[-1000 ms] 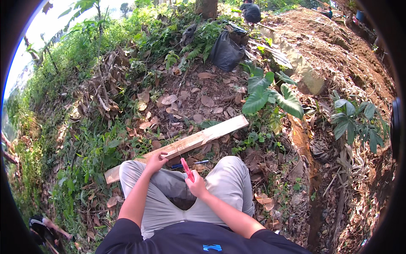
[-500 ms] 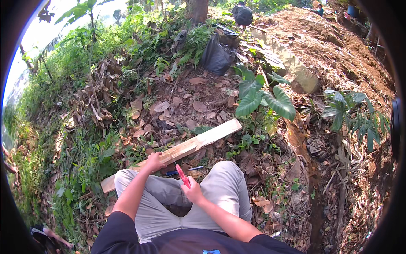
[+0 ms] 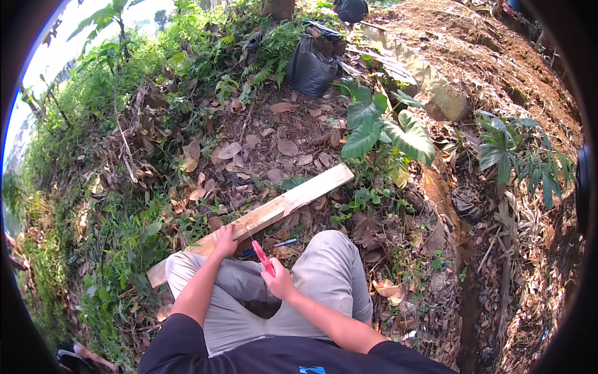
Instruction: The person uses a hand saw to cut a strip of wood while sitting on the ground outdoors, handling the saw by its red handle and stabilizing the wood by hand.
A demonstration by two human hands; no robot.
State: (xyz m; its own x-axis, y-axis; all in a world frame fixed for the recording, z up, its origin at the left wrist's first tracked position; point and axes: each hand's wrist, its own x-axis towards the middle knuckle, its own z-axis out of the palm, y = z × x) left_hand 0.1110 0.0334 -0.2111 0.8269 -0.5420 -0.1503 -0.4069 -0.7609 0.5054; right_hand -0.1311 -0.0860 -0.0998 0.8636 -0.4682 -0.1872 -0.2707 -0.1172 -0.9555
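A pale wooden plank (image 3: 299, 197) lies slantwise in front of me, its near left end beside my left knee. My left hand (image 3: 225, 242) grips the plank's near edge, left of its middle. In my closed right hand (image 3: 280, 282) is a red-handled saw (image 3: 262, 257), held between my knees. The saw's thin blade, seen nearly edge-on, reaches the plank just right of my left hand. Beneath the plank, by the saw, lies a slim blue-and-white object (image 3: 286, 242), partly hidden; its kind is unclear.
Dry leaves and low plants cover the sloping ground. A black plastic bag (image 3: 313, 67) sits ahead, with another dark bag (image 3: 351, 10) farther back. Broad-leaved plants (image 3: 363, 134) grow right of the plank. A narrow trench (image 3: 468, 311) runs along my right.
My right hand and the saw have moved slightly forward and left, towards the plank. The left hand keeps its hold. The whole view has tilted down a little.
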